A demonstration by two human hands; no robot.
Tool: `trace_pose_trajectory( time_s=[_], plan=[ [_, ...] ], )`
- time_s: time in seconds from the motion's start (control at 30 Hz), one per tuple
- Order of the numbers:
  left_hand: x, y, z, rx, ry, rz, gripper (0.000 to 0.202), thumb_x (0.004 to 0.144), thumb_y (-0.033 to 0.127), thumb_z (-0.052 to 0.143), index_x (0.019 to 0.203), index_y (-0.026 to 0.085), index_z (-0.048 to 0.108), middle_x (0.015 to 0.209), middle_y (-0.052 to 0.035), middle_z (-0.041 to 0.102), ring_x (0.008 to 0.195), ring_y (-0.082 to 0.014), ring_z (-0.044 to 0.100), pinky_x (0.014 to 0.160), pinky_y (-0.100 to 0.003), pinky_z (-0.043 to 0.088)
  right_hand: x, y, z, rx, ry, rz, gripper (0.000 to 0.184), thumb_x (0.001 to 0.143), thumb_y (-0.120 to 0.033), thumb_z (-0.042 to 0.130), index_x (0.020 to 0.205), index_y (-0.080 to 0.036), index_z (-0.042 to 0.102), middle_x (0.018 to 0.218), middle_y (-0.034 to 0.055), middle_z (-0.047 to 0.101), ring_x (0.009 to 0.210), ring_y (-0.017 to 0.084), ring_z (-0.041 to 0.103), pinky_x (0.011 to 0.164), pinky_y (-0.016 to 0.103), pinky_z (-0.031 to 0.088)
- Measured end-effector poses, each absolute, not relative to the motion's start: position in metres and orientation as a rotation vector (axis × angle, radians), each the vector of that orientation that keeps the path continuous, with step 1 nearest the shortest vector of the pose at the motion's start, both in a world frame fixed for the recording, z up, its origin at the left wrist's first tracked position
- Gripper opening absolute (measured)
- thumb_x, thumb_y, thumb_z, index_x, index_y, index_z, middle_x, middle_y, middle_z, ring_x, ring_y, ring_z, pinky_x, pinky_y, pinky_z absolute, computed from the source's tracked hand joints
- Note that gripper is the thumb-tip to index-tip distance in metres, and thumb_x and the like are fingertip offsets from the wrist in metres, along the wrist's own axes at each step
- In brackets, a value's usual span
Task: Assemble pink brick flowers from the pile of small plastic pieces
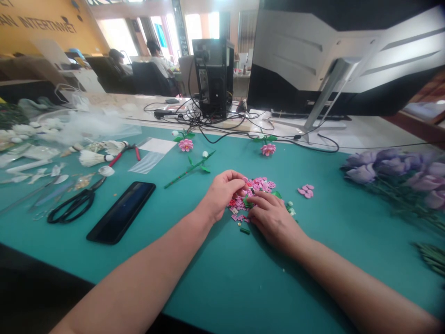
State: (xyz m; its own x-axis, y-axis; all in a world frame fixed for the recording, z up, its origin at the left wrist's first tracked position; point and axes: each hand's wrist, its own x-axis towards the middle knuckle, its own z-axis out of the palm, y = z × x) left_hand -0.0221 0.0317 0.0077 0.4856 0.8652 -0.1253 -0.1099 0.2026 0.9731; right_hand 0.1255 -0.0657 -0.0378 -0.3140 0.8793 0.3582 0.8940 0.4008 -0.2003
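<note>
A pile of small pink building-brick pieces (263,184), mixed with some red, green and white ones, lies on the green mat between my hands. My left hand (225,192) is at the pile's left side, thumb and forefinger pinched together; what is between them is too small to make out. My right hand (271,215) rests over the pile's near right side, its fingers apart among the pieces and their tips partly hidden. Just in front lies a dark green piece (244,230). A cluster of pink petal pieces (306,191) sits apart to the right.
Beyond the pile are a green brick stem (189,170) and two pink brick flowers (186,145) (268,149). To the left lie a phone (121,212), black scissors (74,206) and shuttlecocks (93,158). Purple flowers (385,164) are at right; a monitor (333,60) and cables stand behind.
</note>
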Motion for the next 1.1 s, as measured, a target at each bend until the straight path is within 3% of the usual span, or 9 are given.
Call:
trace_pose_trajectory(
  time_s=[0.13, 0.23, 0.33, 0.6, 0.77, 0.93, 1.1],
  plan=[
    [-0.022, 0.031, 0.007, 1.19, 0.801, 0.786, 0.006, 0.073, 0.015, 0.059, 0.078, 0.014, 0.057, 0.068, -0.0013, 0.062, 0.057, -0.0071, 0.053, 0.055, -0.019, 0.041, 0.123, -0.066, -0.033, -1.49, -2.258, -0.056, 0.017, 0.093, -0.021, 0.046, 0.089, -0.02, 0.062, 0.118, 0.0068, 0.061, 0.118, 0.027, 0.044, 0.096, 0.045, 0.035],
    [-0.022, 0.031, 0.007, 1.205, 0.795, 0.779, 0.006, 0.073, 0.015, 0.059, 0.078, 0.014, 0.056, 0.068, -0.0014, 0.062, 0.057, -0.0073, 0.052, 0.054, -0.019, 0.04, 0.121, -0.066, -0.03, -1.539, -2.254, -0.075, 0.018, 0.094, -0.021, 0.044, 0.087, -0.018, 0.06, 0.099, 0.0071, 0.064, 0.096, 0.023, 0.051, 0.083, 0.037, 0.037],
    [-0.022, 0.031, 0.007, 1.212, 0.813, 0.772, 0.007, 0.073, 0.017, 0.06, 0.078, 0.014, 0.057, 0.068, -0.0012, 0.062, 0.057, -0.0071, 0.052, 0.054, -0.019, 0.039, 0.121, -0.066, -0.029, -1.621, -2.245, -0.143, 0.017, 0.093, -0.019, 0.045, 0.082, -0.017, 0.058, 0.081, 0.0055, 0.06, 0.079, 0.019, 0.048, 0.073, 0.034, 0.034],
    [-0.022, 0.031, 0.006, 1.242, 0.818, 0.738, 0.01, 0.073, 0.02, 0.062, 0.078, 0.014, 0.057, 0.07, -0.0004, 0.062, 0.059, -0.0065, 0.05, 0.057, -0.019, 0.039, 0.124, -0.064, -0.032, -1.575, -2.252, -0.137, 0.016, 0.091, -0.017, 0.045, 0.079, -0.018, 0.056, 0.076, 0.0038, 0.058, 0.074, 0.018, 0.047, 0.069, 0.032, 0.03],
    [-0.022, 0.031, 0.003, 1.252, 0.816, 0.7, 0.009, 0.073, 0.019, 0.062, 0.079, 0.014, 0.057, 0.069, 0.0004, 0.061, 0.058, -0.0063, 0.049, 0.056, -0.019, 0.039, 0.129, -0.063, -0.029, -1.499, -1.981, 0.206, 0.015, 0.089, -0.013, 0.045, 0.085, -0.019, 0.059, 0.078, 0.0032, 0.062, 0.074, 0.016, 0.052, 0.069, 0.03, 0.037],
    [-0.021, 0.029, 0.001, 1.279, 0.791, 0.647, 0.01, 0.073, 0.02, 0.062, 0.078, 0.014, 0.057, 0.072, -0.0003, 0.063, 0.06, -0.0074, 0.053, 0.059, -0.02, 0.042, 0.138, -0.059, -0.022, -1.434, -1.406, 0.709, 0.005, 0.08, -0.023, 0.062, 0.085, -0.022, 0.064, 0.079, -0.0002, 0.065, 0.07, 0.014, 0.057, 0.064, 0.027, 0.044],
    [-0.019, 0.026, -0.002, 1.275, 0.791, 0.642, 0.012, 0.072, 0.019, 0.065, 0.079, 0.014, 0.058, 0.072, -0.0002, 0.063, 0.062, -0.0083, 0.057, 0.061, -0.021, 0.044, 0.14, -0.057, -0.016, -1.334, -1.193, 0.871, 0.009, 0.076, -0.028, 0.067, 0.08, -0.02, 0.066, 0.079, 0.0014, 0.065, 0.073, 0.014, 0.058, 0.066, 0.028, 0.046]
  ],
)
